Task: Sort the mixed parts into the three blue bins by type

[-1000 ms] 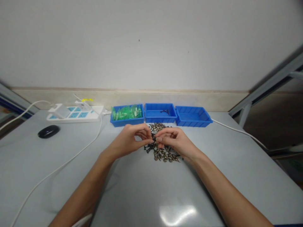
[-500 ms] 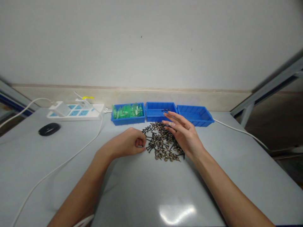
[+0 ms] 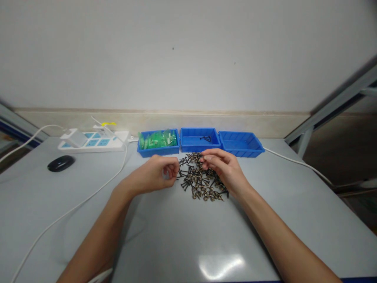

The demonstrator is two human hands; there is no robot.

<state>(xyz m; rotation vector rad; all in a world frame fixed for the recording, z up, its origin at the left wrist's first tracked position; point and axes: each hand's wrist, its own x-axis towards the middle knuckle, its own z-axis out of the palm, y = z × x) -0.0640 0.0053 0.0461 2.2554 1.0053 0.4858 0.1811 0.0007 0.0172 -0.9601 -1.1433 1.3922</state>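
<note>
A mixed pile of small screws, some black and some brassy, lies on the grey table. At its left edge, my left hand has its fingers curled toward the thumb; whatever is between them is too small to make out. Over the upper right of the pile is my right hand, thumb and fingertips drawn together, their contents hidden. It covers part of the pile. Behind, the middle blue bin has a few black screws in it.
A left blue bin holds green plastic packets. Another blue bin stands at the right. A white power strip, a black mouse and a white cable are on the left, with a wall behind.
My right hand has come back from the middle bin toward the pile, its spread fingers drawing together. Screws in that bin show more fully. My left hand has shifted slightly left.
</note>
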